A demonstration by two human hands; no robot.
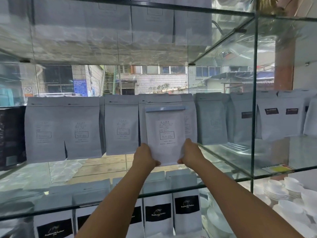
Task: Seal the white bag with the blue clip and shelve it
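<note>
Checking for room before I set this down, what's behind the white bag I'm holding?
Behind the white bag a row of bags stands at the shelf back. It hides most of one bag.

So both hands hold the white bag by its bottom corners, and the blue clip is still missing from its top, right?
Not quite. In the head view the blue clip already runs across the top of the white bag. The left hand and right hand do hold its bottom corners.

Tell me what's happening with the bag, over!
Left hand and right hand grip the white bag by its bottom corners. Blue clip across its top. Bag upright over the glass shelf, other bags close behind.
</note>
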